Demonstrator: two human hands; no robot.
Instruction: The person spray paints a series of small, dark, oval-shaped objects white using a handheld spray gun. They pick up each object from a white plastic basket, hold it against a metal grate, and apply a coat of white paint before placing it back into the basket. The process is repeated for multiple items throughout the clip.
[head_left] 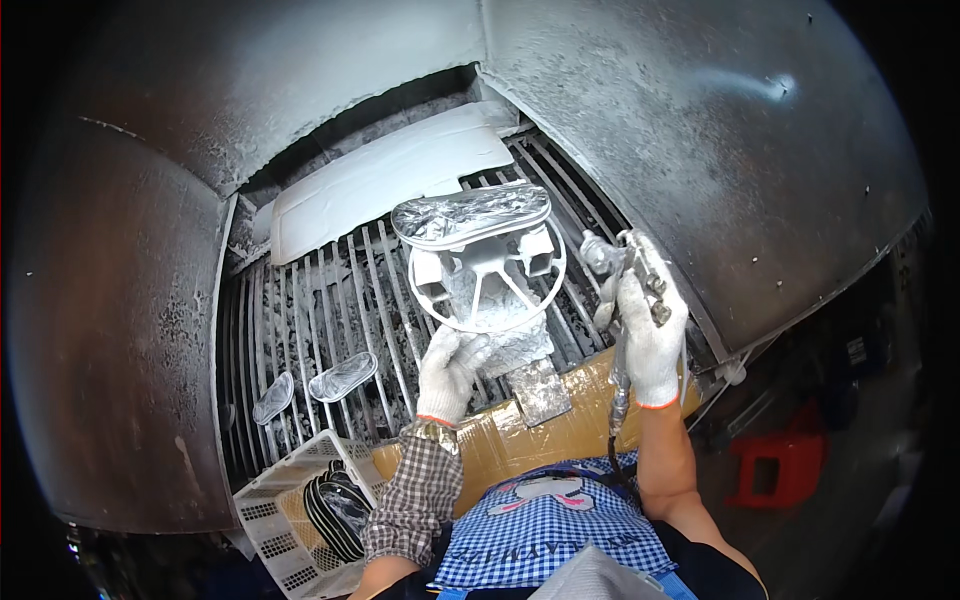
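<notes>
Positioning seems to be in hand: the foil-faced oval piece sits over a white spoked ring above the slatted grate. The left hand has its grip half-curled near the ring, hold unclear; the right hand wraps a spray gun. The next move calls for steady aim.

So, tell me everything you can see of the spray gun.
The spray gun is a grey, metallic-looking tool with a patchy, stained surface. The gloved right hand grips it, hiding part of its body. Its nozzle end faces the picture's left, beside the white ring-shaped frame and apart from it. A dark hose hangs below its handle. Whether the trigger is pressed cannot be told.
</notes>
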